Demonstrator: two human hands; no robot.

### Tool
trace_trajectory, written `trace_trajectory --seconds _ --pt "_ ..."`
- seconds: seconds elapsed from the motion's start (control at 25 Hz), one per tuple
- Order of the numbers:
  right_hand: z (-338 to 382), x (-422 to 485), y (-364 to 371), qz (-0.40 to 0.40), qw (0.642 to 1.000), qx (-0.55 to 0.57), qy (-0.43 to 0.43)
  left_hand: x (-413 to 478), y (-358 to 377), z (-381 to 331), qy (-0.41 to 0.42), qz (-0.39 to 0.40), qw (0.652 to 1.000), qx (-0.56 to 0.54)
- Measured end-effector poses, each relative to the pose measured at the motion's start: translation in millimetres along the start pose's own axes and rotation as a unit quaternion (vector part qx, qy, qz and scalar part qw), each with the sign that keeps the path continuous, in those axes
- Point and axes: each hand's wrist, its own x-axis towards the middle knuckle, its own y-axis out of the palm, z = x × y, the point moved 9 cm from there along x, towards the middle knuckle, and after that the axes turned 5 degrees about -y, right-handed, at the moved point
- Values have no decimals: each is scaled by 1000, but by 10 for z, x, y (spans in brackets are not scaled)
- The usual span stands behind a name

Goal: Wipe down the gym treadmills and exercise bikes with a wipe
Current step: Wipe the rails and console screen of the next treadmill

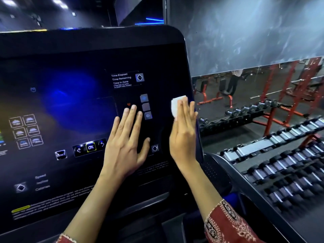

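Right hand [184, 135] flat atop wipe [175, 106]

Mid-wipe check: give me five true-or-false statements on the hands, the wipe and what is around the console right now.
1. The right hand presses the wipe against the right edge of the console. True.
2. The left hand holds a second wipe. False: it lies flat and bare on the console, fingers straight.
3. The wipe is white. True.
4. The OK button is covered by the left hand. False: it shows just left of that hand.
5. The dumbbells are racked left of the console. False: they are on its right.
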Motion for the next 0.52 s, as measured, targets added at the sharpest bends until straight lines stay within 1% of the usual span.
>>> trace_trajectory --seconds 0.04,0.12,0.16,0.2,0.28,0.32,0.36,0.44,0.48,0.52 --pt "156 59 62 16 999 4 -47 53 7 -8 -1 -4 1000 -2" --pt "425 195 199 76 979 -9 -189 170 14 -19 -4 -12 1000 -9" --pt "394 340 209 74 974 -16 -213 222 17 -22 -6 -15 1000 -11" --pt "267 512 169 52 982 -16 -183 259 19 -25 -9 -19 1000 -13" --pt "-59 684 -8 -11 999 -1 -43 267 23 -44 -12 -24 1000 -13" --pt "-134 611 -51 -25 1000 -3 -4 241 32 -61 -11 -24 1000 -11" --pt "-121 470 -57 -17 1000 -12 -11 207 41 -81 -8 -24 1000 -8" --pt "-25 128 -22 30 995 -45 -81 139 60 -114 -2 -21 1000 -2" --pt "-67 0 -33 39 995 -44 -85 107 71 -127 -1 -18 1000 -1" --pt "-135 -72 -74 34 997 -33 -55 77 79 -133 0 -15 1000 -2"
